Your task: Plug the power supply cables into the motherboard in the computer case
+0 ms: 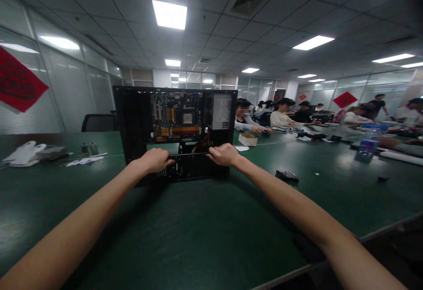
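Both bare hands (189, 157) are curled closed round the open black rectangular computer case (132, 127). Small white open box (247, 139) sits just beyond it, nothing between hands and case.

A: State unit and position.
B: One black computer case (132, 120), open side facing the camera, left of frame centre.
A: Exposed components?
B: A motherboard (178, 113); to its right, a labelled power supply (221, 111).

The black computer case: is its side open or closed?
Open. No panel hides the circuit board or wires inside the case; the left hand and right hand grip a bar across it.
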A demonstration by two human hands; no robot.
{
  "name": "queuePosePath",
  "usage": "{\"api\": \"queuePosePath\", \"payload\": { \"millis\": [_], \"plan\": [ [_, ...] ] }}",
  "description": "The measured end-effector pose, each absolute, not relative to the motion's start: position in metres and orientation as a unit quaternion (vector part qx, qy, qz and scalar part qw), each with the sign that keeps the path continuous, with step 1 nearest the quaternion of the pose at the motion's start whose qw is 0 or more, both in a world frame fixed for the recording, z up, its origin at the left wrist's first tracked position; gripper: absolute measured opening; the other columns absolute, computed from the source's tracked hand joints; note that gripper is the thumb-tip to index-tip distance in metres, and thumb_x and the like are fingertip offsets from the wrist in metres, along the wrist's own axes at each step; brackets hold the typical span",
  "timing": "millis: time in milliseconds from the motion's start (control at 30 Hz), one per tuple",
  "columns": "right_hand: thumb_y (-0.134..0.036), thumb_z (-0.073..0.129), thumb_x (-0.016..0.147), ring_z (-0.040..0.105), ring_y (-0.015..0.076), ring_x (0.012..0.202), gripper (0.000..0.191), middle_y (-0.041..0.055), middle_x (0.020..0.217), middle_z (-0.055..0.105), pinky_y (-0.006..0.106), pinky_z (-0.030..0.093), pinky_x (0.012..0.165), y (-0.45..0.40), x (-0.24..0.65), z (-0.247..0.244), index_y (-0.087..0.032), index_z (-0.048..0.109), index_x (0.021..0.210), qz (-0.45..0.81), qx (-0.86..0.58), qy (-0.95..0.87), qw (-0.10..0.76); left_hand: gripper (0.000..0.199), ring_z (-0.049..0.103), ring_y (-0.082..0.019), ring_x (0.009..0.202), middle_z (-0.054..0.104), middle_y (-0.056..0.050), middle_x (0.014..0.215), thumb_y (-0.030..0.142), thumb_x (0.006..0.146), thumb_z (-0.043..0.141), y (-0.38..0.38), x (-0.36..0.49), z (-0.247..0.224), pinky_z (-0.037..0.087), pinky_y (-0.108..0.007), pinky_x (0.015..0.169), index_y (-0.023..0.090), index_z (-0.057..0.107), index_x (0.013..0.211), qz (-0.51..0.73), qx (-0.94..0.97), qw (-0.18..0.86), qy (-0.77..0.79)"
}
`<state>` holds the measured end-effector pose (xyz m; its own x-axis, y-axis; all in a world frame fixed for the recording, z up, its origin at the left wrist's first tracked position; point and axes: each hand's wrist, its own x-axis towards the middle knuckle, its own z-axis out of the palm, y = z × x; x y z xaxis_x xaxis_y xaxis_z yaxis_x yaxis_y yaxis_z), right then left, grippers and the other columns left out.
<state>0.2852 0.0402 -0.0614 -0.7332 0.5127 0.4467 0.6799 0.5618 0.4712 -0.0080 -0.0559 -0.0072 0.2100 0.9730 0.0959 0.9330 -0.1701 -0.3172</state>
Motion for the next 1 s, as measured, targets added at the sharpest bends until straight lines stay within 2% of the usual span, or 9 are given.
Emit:
{"api": "queuePosePath", "payload": {
  "millis": [133, 300, 433, 500, 633, 733, 867, 1000],
  "plan": [
    [-0.047, 0.025, 0.108, 0.072, 0.0259, 0.080, 0.055, 0.0160, 0.096, 0.077, 0.030, 0.025, 0.056, 0.031, 0.285, -0.059, -0.013, 0.069, 0.109, -0.311, -0.347, -0.877, 0.116, 0.052, 0.072, -0.033, 0.096, 0.074, -0.023, 0.111, 0.049, 0.100, 0.040, -0.065, -0.003, 0.002, 0.054, -0.037, 0.078, 0.010, 0.074, 0.111, 0.094, -0.766, 0.124, -0.624],
    [-0.051, 0.028, 0.108, 0.074, 0.0291, 0.081, 0.056, 0.0171, 0.093, 0.077, 0.030, 0.036, 0.061, 0.009, 0.282, -0.048, -0.013, 0.070, 0.110, -0.300, -0.367, -0.876, 0.089, 0.049, 0.072, -0.031, 0.091, 0.075, -0.021, 0.108, 0.045, 0.099, 0.043, -0.078, 0.002, 0.016, 0.054, -0.036, 0.077, 0.010, 0.076, 0.110, 0.123, -0.773, 0.095, -0.616],
    [-0.056, 0.026, 0.107, 0.074, 0.0305, 0.084, 0.065, 0.0187, 0.086, 0.076, 0.033, 0.044, 0.069, -0.013, 0.279, -0.030, -0.012, 0.074, 0.098, -0.271, -0.355, -0.893, 0.051, 0.047, 0.071, -0.028, 0.087, 0.076, -0.018, 0.102, 0.046, 0.096, 0.045, -0.092, 0.006, 0.023, 0.053, -0.034, 0.075, 0.014, 0.078, 0.105, 0.149, -0.773, 0.068, -0.614],
    [-0.056, 0.026, 0.107, 0.074, 0.0312, 0.087, 0.066, 0.0190, 0.090, 0.077, 0.034, 0.047, 0.073, -0.019, 0.273, -0.020, -0.013, 0.075, 0.097, -0.240, -0.349, -0.904, 0.058, 0.048, 0.071, -0.028, 0.085, 0.076, -0.018, 0.102, 0.047, 0.096, 0.045, -0.096, 0.007, 0.026, 0.053, -0.034, 0.073, 0.014, 0.078, 0.104, 0.157, -0.774, 0.049, -0.612],
    [-0.043, 0.037, 0.107, 0.070, 0.0276, 0.106, 0.046, 0.0144, 0.120, 0.074, 0.033, 0.050, 0.087, -0.010, 0.242, -0.003, -0.017, 0.072, 0.121, -0.090, -0.306, -0.943, 0.097, 0.053, 0.071, -0.030, 0.090, 0.075, -0.018, 0.109, 0.054, 0.093, 0.046, -0.094, 0.006, 0.036, 0.053, -0.035, 0.074, 0.015, 0.077, 0.111, 0.164, -0.770, -0.012, -0.616],
    [-0.036, 0.046, 0.104, 0.066, 0.0258, 0.119, 0.039, 0.0105, 0.134, 0.068, 0.031, 0.048, 0.097, 0.011, 0.208, 0.002, -0.019, 0.071, 0.128, 0.035, -0.298, -0.953, 0.032, 0.057, 0.069, -0.030, 0.101, 0.073, -0.015, 0.120, 0.061, 0.090, 0.050, -0.088, 0.005, 0.054, 0.053, -0.034, 0.081, 0.020, 0.074, 0.120, 0.140, -0.782, -0.048, -0.606],
    [-0.036, 0.060, 0.097, 0.064, 0.0273, 0.122, 0.040, 0.0117, 0.136, 0.067, 0.032, 0.050, 0.097, 0.032, 0.179, -0.002, -0.018, 0.070, 0.131, 0.090, -0.355, -0.930, -0.029, 0.063, 0.069, -0.026, 0.100, 0.075, -0.012, 0.117, 0.064, 0.092, 0.045, -0.085, 0.009, 0.079, 0.052, -0.031, 0.084, 0.019, 0.070, 0.128, 0.043, -0.801, -0.057, -0.594],
    [-0.026, 0.062, 0.094, 0.069, 0.0234, 0.110, 0.029, 0.0104, 0.127, 0.072, 0.028, 0.051, 0.089, 0.038, 0.179, -0.011, -0.018, 0.076, 0.118, 0.104, -0.375, -0.920, -0.040, 0.060, 0.069, -0.024, 0.100, 0.075, -0.009, 0.118, 0.062, 0.092, 0.045, -0.083, 0.009, 0.084, 0.052, -0.030, 0.084, 0.020, 0.070, 0.127, -0.024, -0.815, -0.019, -0.578]
  ]
}}
